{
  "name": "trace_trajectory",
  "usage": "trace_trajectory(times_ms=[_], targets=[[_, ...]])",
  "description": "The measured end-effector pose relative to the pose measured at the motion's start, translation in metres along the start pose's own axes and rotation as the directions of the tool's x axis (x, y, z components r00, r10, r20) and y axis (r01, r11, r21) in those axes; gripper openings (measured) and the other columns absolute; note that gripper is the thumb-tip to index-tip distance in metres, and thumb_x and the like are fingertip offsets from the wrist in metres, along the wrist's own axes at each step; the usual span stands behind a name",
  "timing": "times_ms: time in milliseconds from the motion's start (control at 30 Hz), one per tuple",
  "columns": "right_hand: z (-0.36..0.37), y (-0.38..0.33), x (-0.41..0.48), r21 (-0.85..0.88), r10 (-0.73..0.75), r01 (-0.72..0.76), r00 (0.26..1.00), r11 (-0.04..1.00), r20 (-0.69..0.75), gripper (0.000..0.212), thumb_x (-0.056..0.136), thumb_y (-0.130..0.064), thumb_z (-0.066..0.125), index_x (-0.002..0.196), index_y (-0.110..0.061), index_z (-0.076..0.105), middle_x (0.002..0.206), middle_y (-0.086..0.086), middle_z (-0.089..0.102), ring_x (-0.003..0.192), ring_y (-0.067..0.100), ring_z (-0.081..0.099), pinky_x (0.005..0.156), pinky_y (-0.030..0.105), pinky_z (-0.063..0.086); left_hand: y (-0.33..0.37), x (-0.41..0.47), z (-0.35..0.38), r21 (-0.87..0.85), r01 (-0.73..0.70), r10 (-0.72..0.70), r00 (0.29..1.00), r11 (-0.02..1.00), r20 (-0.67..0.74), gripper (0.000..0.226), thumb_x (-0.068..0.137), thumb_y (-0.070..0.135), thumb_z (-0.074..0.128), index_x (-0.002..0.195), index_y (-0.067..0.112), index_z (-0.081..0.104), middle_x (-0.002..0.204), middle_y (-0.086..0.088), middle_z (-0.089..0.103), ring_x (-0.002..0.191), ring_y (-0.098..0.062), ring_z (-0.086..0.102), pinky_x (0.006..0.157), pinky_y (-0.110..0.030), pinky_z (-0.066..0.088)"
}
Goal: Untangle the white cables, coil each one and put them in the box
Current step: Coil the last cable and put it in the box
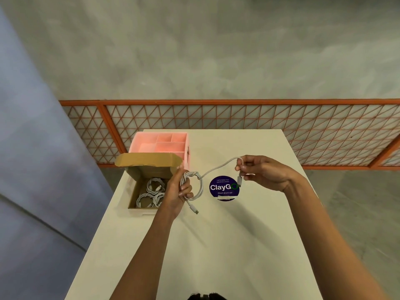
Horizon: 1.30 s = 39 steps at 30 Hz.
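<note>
The left hand (179, 191), just left of the frame's centre, had its fingers curled round a coiled white cable (201, 184), gripping the loops on their left side. The coil stood roughly upright above the desk (216, 245), its round face turned to the camera. One short end with a plug (195, 211) hung from the bottom of the coil, pointing down and to the right.

From the top of the coil the loose run rose up and to the right, its long axis slanting across the middle of the frame to the right hand (262, 171). That hand pinched the cable between thumb and fingertips, and the second plug (239, 180) dangled straight down from the pinch, over a round purple sticker (224, 191).

Left of the coil sat the open cardboard box (151, 169), holding three coiled cables (151, 194). A pink organiser (160, 144) stood behind it.
</note>
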State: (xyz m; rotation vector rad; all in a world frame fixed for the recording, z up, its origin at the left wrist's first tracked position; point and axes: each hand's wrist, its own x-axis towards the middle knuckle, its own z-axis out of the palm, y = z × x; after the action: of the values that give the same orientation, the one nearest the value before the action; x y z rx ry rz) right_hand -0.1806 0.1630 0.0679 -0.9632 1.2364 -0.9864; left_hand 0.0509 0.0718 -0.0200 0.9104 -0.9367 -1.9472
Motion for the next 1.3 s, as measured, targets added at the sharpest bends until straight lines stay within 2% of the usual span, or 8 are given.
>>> trace_trajectory(times_ms=[167, 333, 467, 633, 867, 1000, 1133, 1300], targets=[[0.005, -0.004, 0.002, -0.008, -0.018, 0.017, 0.989, 1.0, -0.143, 0.021, 0.093, -0.027, 0.055, 0.079, -0.011, 0.06, 0.076, 0.0, 0.057, 0.069, 0.014, 0.051, 0.068, 0.024, 0.047, 0.002, -0.005, 0.004, 0.266, -0.058, 0.029, 0.993, 0.962, 0.111, 0.023, 0.098, 0.027, 0.048, 0.078, 0.018, 0.041, 0.057, 0.004, 0.031, 0.045, -0.005, 0.024, 0.047, -0.019, 0.03], [0.006, -0.001, 0.006, -0.063, -0.074, 0.055, 0.933, 0.996, -0.352, 0.03, 0.096, -0.024, 0.054, 0.07, -0.009, 0.056, 0.07, 0.003, 0.047, 0.059, 0.015, 0.041, 0.068, 0.031, 0.041, -0.002, -0.007, 0.0, 0.331, -0.168, 0.118, 0.979, 0.928, 0.167, 0.009, 0.1, 0.018, 0.043, 0.094, 0.011, 0.043, 0.059, 0.009, 0.043, 0.051, -0.002, 0.034, 0.052, -0.019, 0.033], [0.01, 0.005, 0.008, -0.007, -0.014, 0.012, 0.905, 1.0, -0.425, 0.029, 0.097, -0.024, 0.053, 0.071, -0.01, 0.056, 0.067, 0.001, 0.047, 0.057, 0.013, 0.04, 0.064, 0.026, 0.038, -0.004, -0.009, 0.0, 0.433, -0.179, 0.115, 0.979, 0.884, 0.169, 0.014, 0.101, 0.019, 0.04, 0.089, 0.012, 0.042, 0.064, 0.004, 0.043, 0.057, -0.005, 0.034, 0.052, -0.018, 0.031], [0.008, 0.01, 0.012, 0.004, -0.021, 0.025, 0.898, 1.0, -0.44, 0.028, 0.097, -0.027, 0.052, 0.075, -0.012, 0.06, 0.072, 0.0, 0.053, 0.062, 0.012, 0.04, 0.063, 0.022, 0.037, -0.004, -0.017, 0.009, 0.597, -0.281, 0.146, 0.953, 0.751, 0.265, 0.02, 0.098, 0.02, 0.048, 0.113, 0.012, 0.059, 0.067, 0.017, 0.052, 0.054, 0.002, 0.042, 0.051, -0.008, 0.032], [0.001, 0.027, 0.018, 0.135, -0.021, 0.098, 0.877, 0.986, -0.479, 0.026, 0.093, -0.028, 0.057, 0.079, -0.008, 0.066, 0.072, 0.002, 0.052, 0.059, 0.011, 0.045, 0.061, 0.017, 0.048, 0.002, -0.016, 0.018, 0.618, -0.319, 0.155, 0.94, 0.719, 0.305, 0.015, 0.093, 0.007, 0.057, 0.102, -0.004, 0.06, 0.082, 0.015, 0.06, 0.062, 0.008, 0.052, 0.05, -0.005, 0.038], [0.0, 0.039, 0.018, 0.294, 0.018, 0.157, 0.857, 0.943, -0.515, 0.021, 0.093, -0.019, 0.058, 0.081, -0.004, 0.066, 0.067, 0.005, 0.054, 0.055, 0.008, 0.053, 0.059, 0.013, 0.052, 0.004, -0.02, 0.026, 0.616, -0.31, 0.119, 0.936, 0.725, 0.33, 0.011, 0.094, 0.013, 0.056, 0.1, 0.004, 0.06, 0.072, 0.023, 0.058, 0.062, 0.006, 0.05, 0.05, -0.008, 0.035], [0.011, 0.06, 0.023, 0.41, 0.054, 0.179, 0.867, 0.894, -0.496, 0.018, 0.096, -0.007, 0.051, 0.086, 0.0, 0.064, 0.067, 0.008, 0.056, 0.05, 0.006, 0.06, 0.056, 0.014, 0.053, 0.004, -0.02, 0.033, 0.517, -0.259, 0.119, 0.95, 0.816, 0.287, 0.008, 0.094, 0.022, 0.057, 0.093, 0.015, 0.059, 0.069, 0.013, 0.052, 0.063, -0.009, 0.034, 0.053, -0.03, 0.017], [0.03, 0.076, 0.03, 0.445, 0.116, 0.133, 0.865, 0.886, -0.489, 0.016, 0.095, -0.004, 0.053, 0.085, 0.001, 0.065, 0.059, 0.005, 0.063, 0.049, 0.007, 0.061, 0.056, 0.015, 0.054, 0.005, -0.019, 0.037, 0.49, -0.273, 0.157, 0.951, 0.828, 0.265, 0.011, 0.095, 0.024, 0.055, 0.094, 0.014, 0.058, 0.068, 0.014, 0.053, 0.053, -0.006, 0.032, 0.049, -0.026, 0.019]])
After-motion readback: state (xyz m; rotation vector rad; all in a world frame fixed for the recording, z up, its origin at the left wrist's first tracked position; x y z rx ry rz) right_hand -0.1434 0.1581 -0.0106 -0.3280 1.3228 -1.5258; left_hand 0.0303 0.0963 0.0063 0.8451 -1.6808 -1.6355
